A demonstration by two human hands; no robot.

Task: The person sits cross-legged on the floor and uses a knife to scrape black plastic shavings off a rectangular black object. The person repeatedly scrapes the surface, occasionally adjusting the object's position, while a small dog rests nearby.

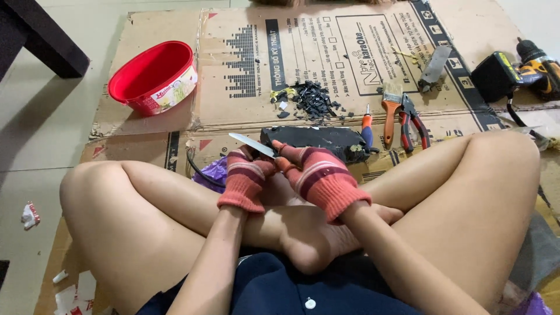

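- While seated cross-legged, worked over flattened cardboard sheets [326,52] spread on the floor, printed side up.
- Kept a red plastic tub [153,76] at the cardboard's left edge, open side tilted toward the camera.
- Left a cordless drill [528,70], black and orange, at the right edge, well apart from the hands.
- Had a long black casing [326,140] lying across the near edge of the cardboard, just beyond the gloved fingers.
- Wore striped pink knit gloves; left hand [246,178] closed around a knife handle, right hand [318,175] curled shut beside it, fingertips touching the casing's near side.
- Held the knife blade [252,144] slanting up and to the left, its base between the two hands.
- Lay near the casing's right end: red-handled pliers [413,122], an orange-handled brush [391,114] and a small screwdriver [367,125].
- Piled black broken bits [312,100] mid-cardboard, just behind the casing.
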